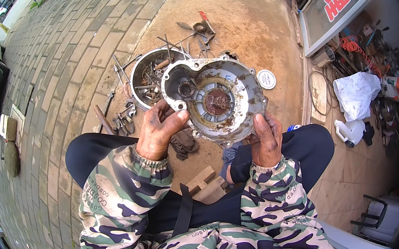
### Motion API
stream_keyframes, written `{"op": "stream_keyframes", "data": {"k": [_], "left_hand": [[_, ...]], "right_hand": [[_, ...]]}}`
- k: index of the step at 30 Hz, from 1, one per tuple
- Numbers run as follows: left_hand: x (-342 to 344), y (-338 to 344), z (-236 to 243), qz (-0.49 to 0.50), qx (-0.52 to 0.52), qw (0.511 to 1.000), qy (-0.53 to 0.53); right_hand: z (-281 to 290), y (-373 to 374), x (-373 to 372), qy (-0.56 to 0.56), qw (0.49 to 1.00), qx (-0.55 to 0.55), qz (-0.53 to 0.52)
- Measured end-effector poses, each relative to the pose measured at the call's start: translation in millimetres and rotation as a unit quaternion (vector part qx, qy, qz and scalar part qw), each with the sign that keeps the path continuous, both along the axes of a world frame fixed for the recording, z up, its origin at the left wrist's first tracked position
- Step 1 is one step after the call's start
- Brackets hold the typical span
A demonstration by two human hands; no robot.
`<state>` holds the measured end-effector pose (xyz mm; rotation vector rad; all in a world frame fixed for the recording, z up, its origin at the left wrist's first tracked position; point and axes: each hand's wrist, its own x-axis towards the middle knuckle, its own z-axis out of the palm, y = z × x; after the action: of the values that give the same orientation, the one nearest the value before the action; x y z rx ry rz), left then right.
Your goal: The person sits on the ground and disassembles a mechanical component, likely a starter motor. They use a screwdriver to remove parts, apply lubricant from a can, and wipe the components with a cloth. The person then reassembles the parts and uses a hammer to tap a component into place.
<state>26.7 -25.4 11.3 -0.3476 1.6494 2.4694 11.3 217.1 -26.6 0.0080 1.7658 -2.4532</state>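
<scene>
A greasy cast-metal gear housing (242,85) is held up in front of me, its hollow side facing me. Brown grease (217,102) coats the hub at its middle, and a smaller round bore sits at its upper left. My left hand (157,130) grips the left rim, thumb on the edge. On the lower right rim, my right hand (266,140) is closed with its thumb on the front. The fingers behind the housing are hidden. Beyond it stands a round metal basin (138,77) of tools and small parts, partly covered by the housing.
Loose tools (201,30) lie past the basin, and more (125,119) lie left of it. A round white lid (266,79) is on the ground at right. Wooden blocks (203,185) and a dark rag (183,144) lie between my legs. A cluttered doorway with a white jug (351,131) is at right.
</scene>
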Motion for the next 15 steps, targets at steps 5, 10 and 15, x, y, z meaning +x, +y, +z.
{"op": "stream_keyframes", "data": {"k": [5, 10, 15], "left_hand": [[-1.7, -0.1, -6.7, 0.005, -0.031, 0.999, -0.015], [0.9, -1.3, -10.0, 0.008, -0.025, 0.999, -0.033], [1.8, -1.0, -7.7, 0.014, -0.033, 0.998, -0.042]], "right_hand": [[4.1, -6.8, 0.2, 0.016, 1.000, -0.010, -0.006], [2.0, -5.3, 0.7, 0.017, 1.000, 0.001, -0.008], [-2.0, -1.5, 1.0, 0.000, 1.000, 0.029, 0.001]]}}
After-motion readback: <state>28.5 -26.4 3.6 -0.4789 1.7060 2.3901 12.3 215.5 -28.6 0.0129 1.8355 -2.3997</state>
